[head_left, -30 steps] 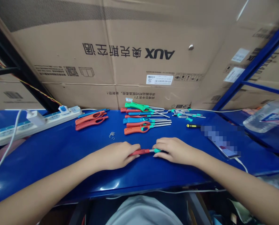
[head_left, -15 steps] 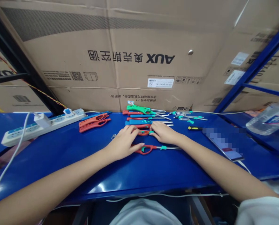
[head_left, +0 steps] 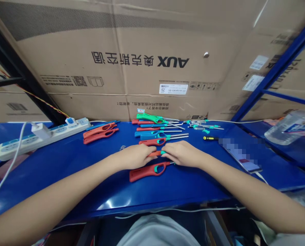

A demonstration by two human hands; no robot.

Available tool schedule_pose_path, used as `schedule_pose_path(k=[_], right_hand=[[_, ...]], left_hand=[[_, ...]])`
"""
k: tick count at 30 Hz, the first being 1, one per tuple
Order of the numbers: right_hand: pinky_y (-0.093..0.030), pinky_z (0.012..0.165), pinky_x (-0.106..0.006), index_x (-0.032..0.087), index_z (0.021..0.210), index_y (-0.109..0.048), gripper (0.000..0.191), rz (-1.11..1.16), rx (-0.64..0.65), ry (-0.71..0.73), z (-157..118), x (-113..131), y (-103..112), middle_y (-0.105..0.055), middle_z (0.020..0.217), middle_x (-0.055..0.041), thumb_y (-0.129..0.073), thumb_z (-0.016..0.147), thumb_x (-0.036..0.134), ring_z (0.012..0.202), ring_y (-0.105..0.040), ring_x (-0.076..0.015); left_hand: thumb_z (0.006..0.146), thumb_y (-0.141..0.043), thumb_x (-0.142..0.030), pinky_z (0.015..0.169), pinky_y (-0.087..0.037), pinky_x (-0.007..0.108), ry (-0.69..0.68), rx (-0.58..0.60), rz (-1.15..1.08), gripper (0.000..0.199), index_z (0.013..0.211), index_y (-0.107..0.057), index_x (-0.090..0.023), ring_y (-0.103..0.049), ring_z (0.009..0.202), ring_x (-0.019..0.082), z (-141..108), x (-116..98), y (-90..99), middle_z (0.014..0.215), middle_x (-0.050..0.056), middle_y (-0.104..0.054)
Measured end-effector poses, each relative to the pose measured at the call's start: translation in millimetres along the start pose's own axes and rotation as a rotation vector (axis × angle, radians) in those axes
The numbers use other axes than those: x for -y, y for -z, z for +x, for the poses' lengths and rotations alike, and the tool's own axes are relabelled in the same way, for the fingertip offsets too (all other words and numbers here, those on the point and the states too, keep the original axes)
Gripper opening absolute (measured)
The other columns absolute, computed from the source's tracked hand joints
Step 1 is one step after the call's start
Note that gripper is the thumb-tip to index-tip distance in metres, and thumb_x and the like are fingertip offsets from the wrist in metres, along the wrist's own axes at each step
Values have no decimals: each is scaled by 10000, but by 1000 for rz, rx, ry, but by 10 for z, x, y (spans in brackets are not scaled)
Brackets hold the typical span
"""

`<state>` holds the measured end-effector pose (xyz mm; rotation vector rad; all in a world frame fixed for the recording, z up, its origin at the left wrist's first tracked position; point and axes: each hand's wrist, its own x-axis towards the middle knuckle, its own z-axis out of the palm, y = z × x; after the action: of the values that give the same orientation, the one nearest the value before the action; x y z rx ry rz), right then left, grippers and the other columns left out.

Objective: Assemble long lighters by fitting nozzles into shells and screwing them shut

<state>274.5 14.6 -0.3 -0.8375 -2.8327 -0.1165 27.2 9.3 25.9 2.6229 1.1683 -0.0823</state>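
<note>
Head view: left hand [head_left: 134,157] and right hand [head_left: 185,153] pinch orange plastic lighter [head_left: 155,154] between fingers, now drawn nearer; red plastic lighter [head_left: 144,172] lies nearest.

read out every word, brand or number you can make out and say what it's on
"AUX": large cardboard panel, upside down
"奥克斯空调": same panel, beside it
"师傅您辛苦了!": same panel, lower
"请在搬运时对我温柔些,谢谢您!": same panel, lower
Too small, blurred or cut off to read surely: white label, small tag, bottle, right-hand carton

Lighters [head_left: 145,172] on blue table [head_left: 193,186]
</note>
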Motion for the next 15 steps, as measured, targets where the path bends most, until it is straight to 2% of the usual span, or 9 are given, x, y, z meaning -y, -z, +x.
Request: schedule_pose_path(k=[3,7,11,13,15], right_hand=[[-400,628,-284,141,1014,-652,311,9,-7,-69,-196,-107,-68,-703,900,-101,-392,1047,308,733,-626,-185],[-496,804,-329,163,1124,-644,295,194,-42,-187,-387,-273,-88,-711,1058,-112,-437,1035,353,944,-662,-224],[-501,919,-356,189,1016,-696,306,401,-57,-157,-324,-412,-78,-707,1065,-83,-446,1029,366,991,-655,-202],[-491,947,-380,189,973,-706,340,408,-138,-188,-233,-493,-108,-703,1043,-86,-402,1040,325,1007,-643,-204],[-478,969,-409,184,1029,-692,263,343,-200,-238,-134,-571,-161,-686,1069,-101,-451,1016,290,1051,-614,-225]], left_hand=[[1009,-407,-411,558,-369,265,20,47,-85,311,1034,-635,-201,-616,643,184,-102,174,30,824,52,-690],[1004,-407,-451,554,-354,266,34,29,-147,351,945,-637,-193,-567,595,161,-170,315,8,755,34,-651],[948,-514,-530,591,-406,268,48,-27,-147,370,1052,-625,-192,-629,737,195,-87,184,-73,942,63,-668],[925,-555,-555,660,-459,278,9,-72,-161,413,1123,-627,-199,-645,848,213,-25,113,-117,1068,80,-649],[933,-558,-543,784,-495,312,-49,-137,-138,416,1157,-647,-204,-635,946,233,33,78,-159,1135,92,-621]])
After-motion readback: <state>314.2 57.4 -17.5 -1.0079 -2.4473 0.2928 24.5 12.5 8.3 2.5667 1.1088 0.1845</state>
